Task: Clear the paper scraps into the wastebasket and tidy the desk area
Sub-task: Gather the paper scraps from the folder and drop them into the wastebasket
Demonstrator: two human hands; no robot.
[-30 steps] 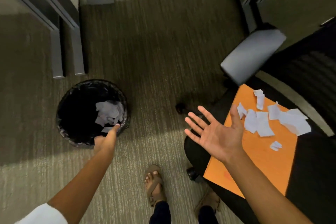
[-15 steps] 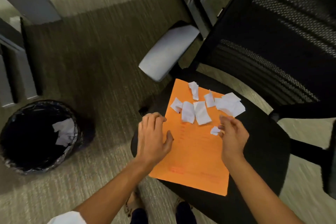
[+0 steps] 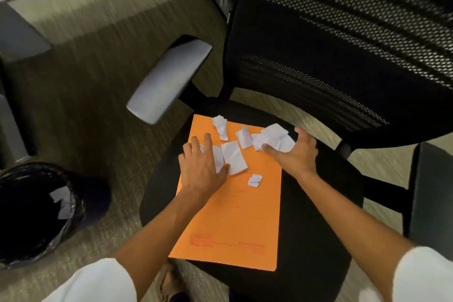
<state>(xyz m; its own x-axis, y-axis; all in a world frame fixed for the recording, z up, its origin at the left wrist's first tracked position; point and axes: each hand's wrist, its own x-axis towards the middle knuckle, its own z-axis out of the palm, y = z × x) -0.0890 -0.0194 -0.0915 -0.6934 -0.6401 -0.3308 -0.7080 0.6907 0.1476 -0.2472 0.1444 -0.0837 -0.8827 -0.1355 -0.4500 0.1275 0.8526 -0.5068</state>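
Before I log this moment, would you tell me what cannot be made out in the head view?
- Red print on the orange folder: too small and blurred to read.
- Wastebasket: cut off by the left edge; its dark inside hides how much paper it holds.
- Scraps under the left hand: partly covered.
- Right hand: gathers paper scraps; its fingertips are hidden.

black mesh office chair (image 3: 343,61) (grey armrest (image 3: 169,81))

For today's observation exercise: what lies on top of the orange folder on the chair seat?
White paper scraps lie on the orange folder. The left hand presses some; the right hand grips others. Scraps beneath the hands are covered.
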